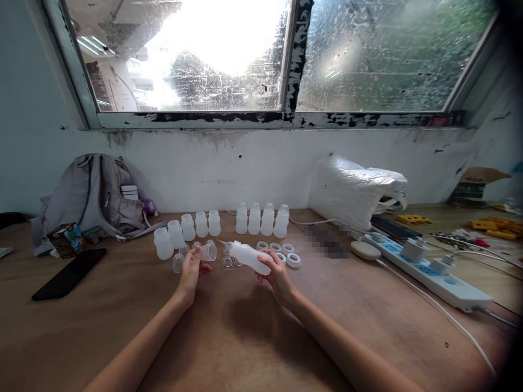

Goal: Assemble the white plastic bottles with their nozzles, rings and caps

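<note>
My left hand (191, 271) pinches a clear dome-shaped bottle cap (209, 251), its open end facing right. My right hand (278, 276) is wrapped round the base of a frosted white baby bottle (251, 258), tilted with its top end pointing up and left toward the cap; the two are apart. Another clear cap (177, 263) stands just left of my left hand, others partly hidden. Small clear teats (227, 261) lie behind the bottle's neck. Several white collar rings (293, 259) lie beyond my right hand.
Several uncapped bottles (164, 244) stand in a row at the back left; several capped bottles (268, 220) stand at the back centre. A black phone (69, 274), a small box (66, 240) and a grey backpack (92, 198) are left. A power strip (429, 272) with cables and a silver bag (355, 190) are right.
</note>
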A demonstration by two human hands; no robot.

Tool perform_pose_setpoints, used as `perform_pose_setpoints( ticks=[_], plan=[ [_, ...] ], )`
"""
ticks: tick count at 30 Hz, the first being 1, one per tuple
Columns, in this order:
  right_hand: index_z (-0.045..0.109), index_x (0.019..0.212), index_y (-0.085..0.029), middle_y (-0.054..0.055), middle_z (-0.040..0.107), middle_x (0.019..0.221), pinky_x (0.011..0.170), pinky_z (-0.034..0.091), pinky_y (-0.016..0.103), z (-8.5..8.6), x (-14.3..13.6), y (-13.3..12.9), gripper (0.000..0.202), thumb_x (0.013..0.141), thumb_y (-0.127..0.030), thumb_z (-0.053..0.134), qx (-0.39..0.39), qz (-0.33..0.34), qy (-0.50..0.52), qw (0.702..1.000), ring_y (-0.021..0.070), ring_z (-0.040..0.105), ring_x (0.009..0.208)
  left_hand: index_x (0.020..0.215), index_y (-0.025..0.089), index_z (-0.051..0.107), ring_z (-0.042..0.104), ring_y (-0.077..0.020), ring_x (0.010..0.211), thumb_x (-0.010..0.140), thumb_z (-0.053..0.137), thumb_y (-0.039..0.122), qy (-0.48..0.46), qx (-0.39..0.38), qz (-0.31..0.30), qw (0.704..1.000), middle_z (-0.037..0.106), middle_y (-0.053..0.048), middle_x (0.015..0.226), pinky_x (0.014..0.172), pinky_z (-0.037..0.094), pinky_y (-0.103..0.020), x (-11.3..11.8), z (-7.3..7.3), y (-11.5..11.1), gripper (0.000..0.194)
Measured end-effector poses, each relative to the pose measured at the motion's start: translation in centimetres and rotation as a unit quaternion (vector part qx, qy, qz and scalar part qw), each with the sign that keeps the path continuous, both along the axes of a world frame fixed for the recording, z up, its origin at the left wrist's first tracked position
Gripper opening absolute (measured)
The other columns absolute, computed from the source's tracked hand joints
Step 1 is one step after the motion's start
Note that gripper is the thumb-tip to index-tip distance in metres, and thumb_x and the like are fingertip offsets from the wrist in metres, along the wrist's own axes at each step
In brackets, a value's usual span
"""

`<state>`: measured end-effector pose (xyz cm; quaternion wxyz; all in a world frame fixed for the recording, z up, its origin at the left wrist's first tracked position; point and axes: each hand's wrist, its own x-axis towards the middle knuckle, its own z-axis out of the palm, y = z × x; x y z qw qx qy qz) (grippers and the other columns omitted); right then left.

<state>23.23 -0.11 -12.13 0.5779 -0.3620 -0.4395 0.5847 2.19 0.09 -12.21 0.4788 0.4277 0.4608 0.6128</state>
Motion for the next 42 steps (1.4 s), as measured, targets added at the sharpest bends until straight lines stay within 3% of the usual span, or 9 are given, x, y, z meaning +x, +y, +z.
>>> perform_pose_setpoints(
  ticks=[7, 13, 19, 26, 32, 37, 42],
  plan=[
    [0.049, 0.081, -0.019, -0.001, 0.051, 0.069, 0.036, 0.031, 0.019, 0.0, -0.3, -0.3, 0.025, 0.067, -0.036, 0.059, 0.009, 0.007, -0.051, 0.999, 0.0082, 0.043, 0.049, 0.092, 0.016, 0.043, 0.052, -0.0079, 0.05, 0.071, 0.05, 0.055, 0.033, -0.002, -0.031, 0.999, 0.057, 0.0, 0.073, 0.053, 0.043, -0.022, 0.5, -0.1, -0.6, 0.044],
    [0.05, 0.081, -0.019, -0.002, 0.05, 0.066, 0.035, 0.03, 0.018, -0.1, -0.2, -0.3, 0.025, 0.065, -0.036, 0.06, 0.022, 0.018, -0.083, 0.996, 0.0079, 0.043, 0.049, 0.09, 0.017, 0.039, 0.051, -0.0099, 0.046, 0.073, 0.049, 0.052, 0.09, 0.022, -0.08, 0.992, 0.053, 0.004, 0.053, 0.047, 0.04, -0.02, 0.8, -0.7, -0.7, 0.039],
    [0.051, 0.079, -0.019, -0.002, 0.049, 0.066, 0.035, 0.03, 0.017, 0.0, -0.3, -0.5, 0.023, 0.065, -0.036, 0.059, 0.033, 0.029, -0.094, 0.995, 0.0082, 0.043, 0.05, 0.087, 0.019, 0.037, 0.046, -0.0092, 0.04, 0.075, 0.047, 0.05, 0.124, 0.027, -0.11, 0.986, 0.05, 0.006, 0.046, 0.04, 0.035, -0.017, 1.1, -1.2, -0.8, 0.035],
    [0.049, 0.081, -0.019, -0.002, 0.049, 0.067, 0.034, 0.031, 0.016, 0.2, -0.4, -1.0, 0.024, 0.068, -0.037, 0.058, 0.053, 0.036, -0.095, 0.993, 0.0086, 0.044, 0.051, 0.095, 0.02, 0.046, 0.05, -0.0081, 0.045, 0.079, 0.043, 0.045, 0.168, 0.058, -0.152, 0.972, 0.051, 0.002, 0.067, 0.037, 0.033, -0.016, 1.1, -0.5, -1.4, 0.029],
    [0.048, 0.08, -0.018, -0.003, 0.046, 0.063, 0.029, 0.029, 0.016, 0.2, -0.5, -1.2, 0.025, 0.069, -0.039, 0.056, 0.059, 0.013, -0.119, 0.991, 0.0066, 0.041, 0.044, 0.097, 0.02, 0.047, 0.045, -0.0078, 0.045, 0.081, 0.038, 0.044, 0.198, 0.08, -0.146, 0.966, 0.049, 0.003, 0.064, 0.038, 0.032, -0.017, 1.2, -0.7, -1.8, 0.03],
    [0.047, 0.077, -0.018, -0.005, 0.044, 0.058, 0.026, 0.024, 0.014, 0.2, -0.4, -1.1, 0.024, 0.07, -0.04, 0.053, 0.061, 0.0, -0.137, 0.989, 0.0052, 0.037, 0.038, 0.097, 0.02, 0.047, 0.04, -0.0078, 0.044, 0.083, 0.035, 0.042, 0.251, 0.096, -0.148, 0.952, 0.046, 0.005, 0.056, 0.041, 0.031, -0.018, 1.3, 0.1, -2.7, 0.028],
    [0.046, 0.073, -0.018, -0.006, 0.042, 0.053, 0.025, 0.022, 0.014, 0.2, -0.5, -1.6, 0.024, 0.071, -0.042, 0.051, 0.065, -0.005, -0.157, 0.985, 0.0049, 0.035, 0.034, 0.09, 0.019, 0.049, 0.041, -0.0096, 0.045, 0.087, 0.025, 0.038, 0.286, 0.135, -0.103, 0.943, 0.042, 0.005, 0.051, 0.046, 0.032, -0.02, 1.7, 0.5, -3.4, 0.031]
  ],
)
